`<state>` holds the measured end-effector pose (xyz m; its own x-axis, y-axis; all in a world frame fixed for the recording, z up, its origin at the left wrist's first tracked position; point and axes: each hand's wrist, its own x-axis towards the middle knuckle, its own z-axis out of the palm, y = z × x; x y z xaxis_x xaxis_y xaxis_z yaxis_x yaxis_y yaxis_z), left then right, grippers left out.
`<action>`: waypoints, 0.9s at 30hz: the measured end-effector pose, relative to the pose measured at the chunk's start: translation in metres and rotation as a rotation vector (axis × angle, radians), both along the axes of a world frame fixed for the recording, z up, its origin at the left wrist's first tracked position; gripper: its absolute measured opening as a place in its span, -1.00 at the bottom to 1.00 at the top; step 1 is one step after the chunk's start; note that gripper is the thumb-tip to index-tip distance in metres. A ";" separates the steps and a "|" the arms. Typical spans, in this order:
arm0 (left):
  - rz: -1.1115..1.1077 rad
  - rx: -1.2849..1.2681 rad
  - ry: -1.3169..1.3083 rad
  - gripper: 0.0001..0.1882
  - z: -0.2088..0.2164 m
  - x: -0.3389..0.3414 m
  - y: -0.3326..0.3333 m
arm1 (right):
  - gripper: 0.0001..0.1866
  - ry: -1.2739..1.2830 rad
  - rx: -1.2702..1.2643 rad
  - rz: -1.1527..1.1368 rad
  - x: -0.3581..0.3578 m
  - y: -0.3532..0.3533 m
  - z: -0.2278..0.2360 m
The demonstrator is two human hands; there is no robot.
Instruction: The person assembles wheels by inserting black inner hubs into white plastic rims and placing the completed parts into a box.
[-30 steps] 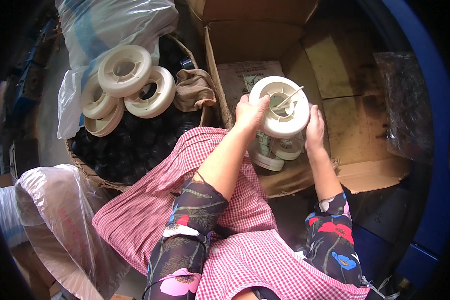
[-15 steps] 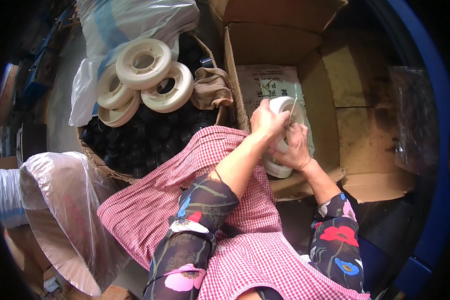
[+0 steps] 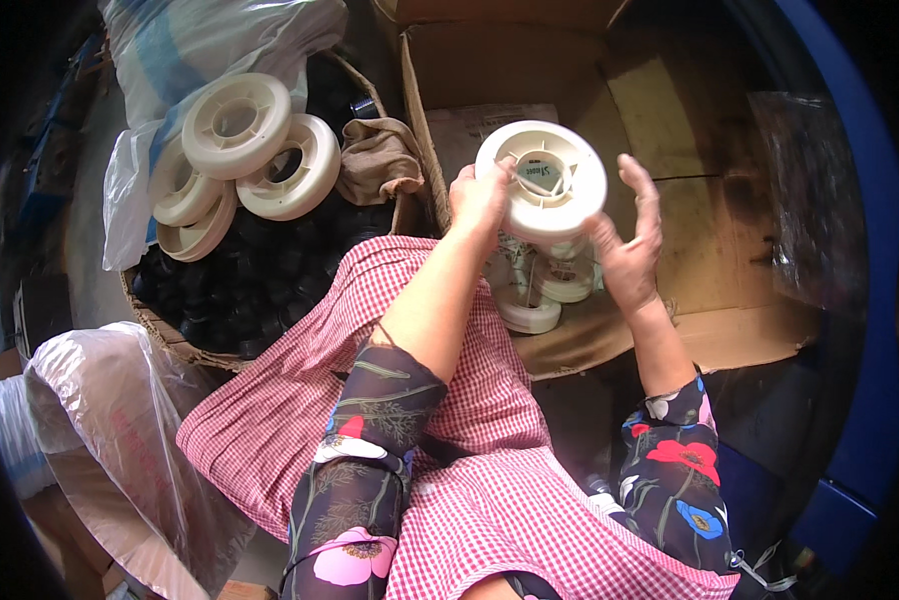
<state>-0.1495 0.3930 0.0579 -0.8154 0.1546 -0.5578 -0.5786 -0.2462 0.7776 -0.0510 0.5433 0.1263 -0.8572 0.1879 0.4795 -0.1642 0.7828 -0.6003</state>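
Observation:
A cream-white plastic wheel with a spoked hub is held up over an open cardboard box. My left hand grips its left side, with the thumb over the hub opening. Something thin and pale crosses the hub; I cannot make out what it is. Close by the wheel's right edge is my right hand, its fingers spread and nothing visible in it. The thumb comes near the rim, and whether it touches cannot be seen. Beneath, inside the box, lie more white wheels, partly covered by the held one.
The cardboard box stands in front of me. To its left, several white wheels and a brown cloth rest on a carton of black parts. Plastic-wrapped bundles stand at far left. A blue frame borders the right.
The wheel has been raised and turned so its hub face shows. My right hand has come away from the hub to the right and opened. The whole view has shifted slightly.

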 end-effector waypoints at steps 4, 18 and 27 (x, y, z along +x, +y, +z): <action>-0.132 0.345 -0.231 -0.47 0.013 0.011 0.003 | -0.21 -0.440 -1.589 0.135 -0.008 0.018 -0.010; -0.096 0.470 -0.311 -0.56 0.011 0.016 0.004 | -0.27 -0.331 -1.052 0.149 -0.031 0.018 -0.018; -0.177 0.512 -0.319 -0.55 0.018 0.019 0.002 | -0.06 -0.257 -1.275 0.119 -0.022 0.006 -0.018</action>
<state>-0.1308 0.3947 0.0761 -0.5589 0.5837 -0.5890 -0.8286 -0.4211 0.3688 -0.0732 0.5497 0.1087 -0.9398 0.3033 -0.1573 0.0367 -0.3679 -0.9291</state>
